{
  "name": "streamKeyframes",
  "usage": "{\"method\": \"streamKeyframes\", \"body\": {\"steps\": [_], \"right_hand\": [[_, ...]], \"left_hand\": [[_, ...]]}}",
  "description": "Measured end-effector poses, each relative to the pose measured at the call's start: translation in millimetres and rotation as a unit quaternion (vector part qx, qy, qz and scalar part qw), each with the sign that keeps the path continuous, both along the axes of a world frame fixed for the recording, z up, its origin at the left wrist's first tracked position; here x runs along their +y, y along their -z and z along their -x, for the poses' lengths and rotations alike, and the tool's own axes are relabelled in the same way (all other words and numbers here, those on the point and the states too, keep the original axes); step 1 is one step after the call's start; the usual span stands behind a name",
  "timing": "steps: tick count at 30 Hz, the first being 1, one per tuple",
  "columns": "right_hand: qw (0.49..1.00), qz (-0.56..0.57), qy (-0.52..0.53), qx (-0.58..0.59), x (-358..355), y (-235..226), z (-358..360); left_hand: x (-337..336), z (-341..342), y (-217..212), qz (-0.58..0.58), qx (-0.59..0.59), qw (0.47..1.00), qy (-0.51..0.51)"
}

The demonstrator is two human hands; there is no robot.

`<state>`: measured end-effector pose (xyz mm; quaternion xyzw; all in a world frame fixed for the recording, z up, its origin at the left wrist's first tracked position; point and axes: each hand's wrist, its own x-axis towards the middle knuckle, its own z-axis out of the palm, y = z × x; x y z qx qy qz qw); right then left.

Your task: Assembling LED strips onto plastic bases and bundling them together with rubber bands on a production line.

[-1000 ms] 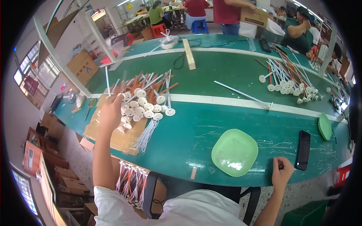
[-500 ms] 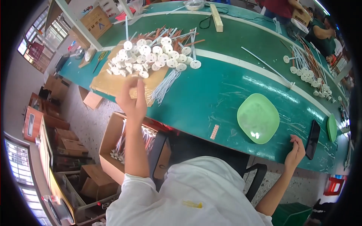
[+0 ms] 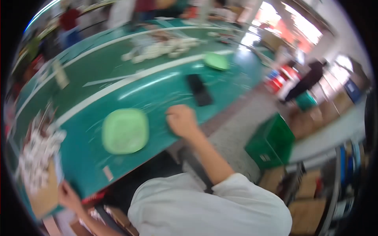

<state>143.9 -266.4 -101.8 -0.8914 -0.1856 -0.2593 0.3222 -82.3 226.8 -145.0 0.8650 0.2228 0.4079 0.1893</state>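
My left hand [image 3: 69, 196] is at the lower left, at the edge of a brown cardboard sheet [image 3: 44, 202]. Its fingers touch or nearly touch a bundle of thin pale strands [image 3: 58, 165], but blur hides whether they grip any. On the sheet lies a heap of white round-headed pieces with long thin stems [image 3: 38, 157]. My right hand [image 3: 182, 120] rests on the green table, curled into a loose fist with nothing visible in it. It lies between a light green plate [image 3: 125, 131] and a black phone [image 3: 199, 90].
Farther back lie another pile of white-headed pieces [image 3: 163, 49], a second green plate [image 3: 216, 61] and a wooden stick [image 3: 60, 74]. A small patterned strip [image 3: 108, 173] is near the table's front edge. A green crate [image 3: 271, 141] stands on the floor at right. Other people are in the background.
The view has swung to the right and blurred. My left hand has come down from in front of the heap to the sheet's edge by the strands. My right hand stays near the phone, more curled.
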Motion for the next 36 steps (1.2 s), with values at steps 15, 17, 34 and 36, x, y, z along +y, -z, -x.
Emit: {"method": "streamKeyframes", "body": {"steps": [15,17,34,36], "right_hand": [[0.997,-0.065,-0.017,0.026,-18.2,-13.4,13.9],[0.997,-0.07,-0.016,0.028,-17.4,-13.7,13.8],[0.999,-0.033,-0.003,0.009,-13.7,-13.2,13.0],[1.0,-0.028,0.001,0.009,-12.8,-11.1,13.2]], "left_hand": [[-47.5,-13.0,-38.7,-0.101,0.032,0.994,-0.035],[-49.2,-12.9,-40.8,-0.113,0.038,0.992,-0.044],[-61.6,-17.6,-52.4,-0.146,-0.03,0.988,-0.049],[-65.5,-16.9,-55.8,-0.15,-0.056,0.986,-0.034]]}}
